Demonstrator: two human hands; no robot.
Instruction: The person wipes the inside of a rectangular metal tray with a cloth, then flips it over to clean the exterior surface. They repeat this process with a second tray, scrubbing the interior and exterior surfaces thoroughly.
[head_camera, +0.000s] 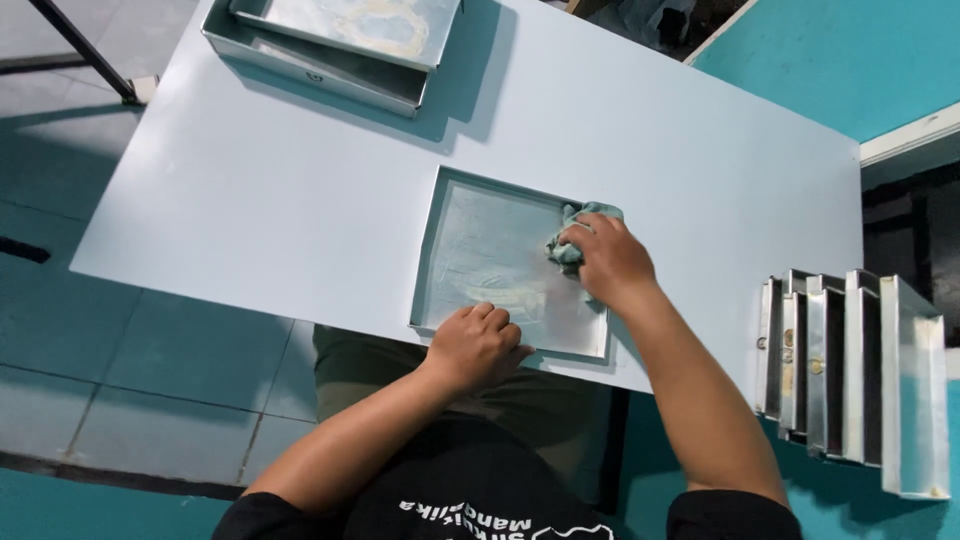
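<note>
A shallow square metal tray (447, 210) lies flat on the white table, near its front edge. My right hand (608, 262) presses a crumpled pale green cloth (585, 215) against the tray's inner right side. My left hand (477, 345) rests on the tray's near rim with its fingers curled over the edge, holding it down. The tray's floor looks smeared and shiny.
At the table's (250, 190) far left two more metal trays (330, 45) are stacked, the top one askew. To the right, several trays (850, 370) stand on edge in a row past the table's corner. Grey floor tiles lie to the left, a teal surface to the right.
</note>
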